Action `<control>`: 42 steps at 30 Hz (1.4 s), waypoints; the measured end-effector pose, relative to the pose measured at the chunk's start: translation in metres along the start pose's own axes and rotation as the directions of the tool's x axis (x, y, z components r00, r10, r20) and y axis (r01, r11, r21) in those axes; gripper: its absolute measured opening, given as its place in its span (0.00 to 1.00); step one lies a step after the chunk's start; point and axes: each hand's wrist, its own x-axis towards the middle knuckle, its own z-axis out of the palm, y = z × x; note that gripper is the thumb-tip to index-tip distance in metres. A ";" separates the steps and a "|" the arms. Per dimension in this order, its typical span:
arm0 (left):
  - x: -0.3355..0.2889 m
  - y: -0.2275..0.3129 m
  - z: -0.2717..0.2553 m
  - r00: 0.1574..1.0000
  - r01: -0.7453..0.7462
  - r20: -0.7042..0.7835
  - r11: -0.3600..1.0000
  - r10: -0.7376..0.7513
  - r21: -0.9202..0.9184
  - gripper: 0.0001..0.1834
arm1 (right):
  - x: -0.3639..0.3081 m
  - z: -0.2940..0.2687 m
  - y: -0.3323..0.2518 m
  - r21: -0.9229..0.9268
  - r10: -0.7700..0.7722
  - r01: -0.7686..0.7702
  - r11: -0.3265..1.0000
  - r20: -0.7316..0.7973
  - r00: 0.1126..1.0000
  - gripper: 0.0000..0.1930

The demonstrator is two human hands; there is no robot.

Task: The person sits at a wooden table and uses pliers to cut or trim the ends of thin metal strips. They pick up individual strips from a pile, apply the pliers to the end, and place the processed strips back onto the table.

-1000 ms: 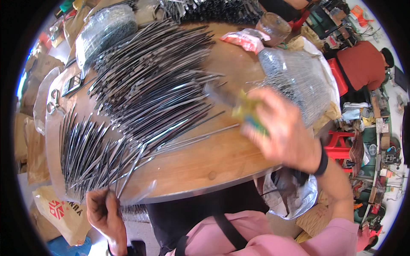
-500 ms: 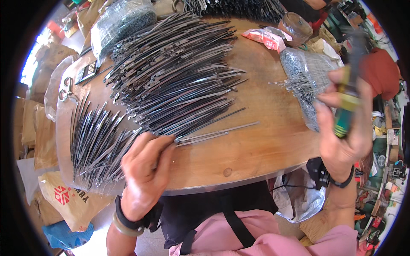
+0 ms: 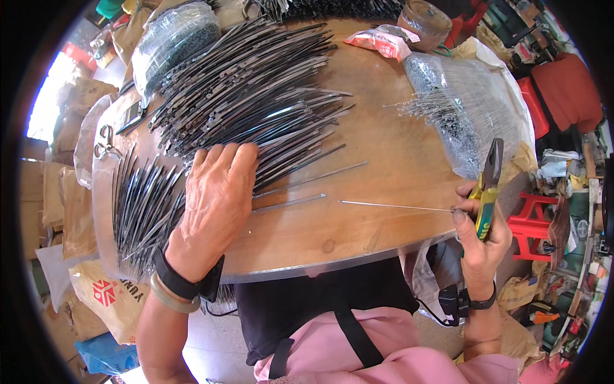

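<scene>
My left hand lies palm down, fingers curled, on the near edge of a big pile of dark, thin metal strips. Its fingertips are hidden, so what they grip cannot be made out. In my right hand is a pair of pliers with green-yellow handles, jaws pointing away from me. Thumb and finger of that hand also pinch a thin metal wire, which sticks out leftward over the wooden table. Loose strips lie just right of my left hand.
A second heap of strips fans out at the left. Plastic bags of thin wires lie at the right and of small metal pieces at the far left. Scissors, a jar and a red stool surround the work.
My left hand has moved away from me onto the pile. My right hand has come down and left with the pliers, and a wire now shows in its pinch. The view has shifted slightly.
</scene>
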 end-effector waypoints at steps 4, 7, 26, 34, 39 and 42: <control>-0.016 0.002 -0.007 0.972 0.173 -0.066 0.874 -0.227 -0.455 0.14 | -0.011 0.003 0.004 0.635 0.412 -0.351 0.688 0.057 0.910 0.06; -0.044 0.044 -0.017 0.817 0.474 0.218 0.407 -0.534 -0.780 0.20 | -0.033 -0.014 0.010 0.829 0.494 -0.470 0.303 0.285 0.822 0.08; -0.094 0.071 -0.045 0.607 0.165 0.617 -0.680 -0.502 -0.715 0.29 | -0.025 0.041 0.008 0.813 0.246 -0.575 -0.091 0.578 0.778 0.08; -0.113 0.098 -0.009 0.612 0.332 0.750 -0.780 -0.249 -0.530 0.16 | 0.001 0.016 -0.009 0.644 0.070 -0.223 0.732 0.255 0.965 0.11; -0.120 0.107 0.001 0.629 0.473 0.680 -0.508 -0.377 -0.719 0.08 | 0.010 0.003 -0.021 0.158 -0.185 0.141 0.977 0.315 0.931 0.09; -0.118 0.110 0.003 0.619 0.598 0.705 -0.375 -0.346 -0.708 0.08 | 0.010 0.015 -0.018 0.095 -0.334 0.324 0.941 0.392 0.857 0.08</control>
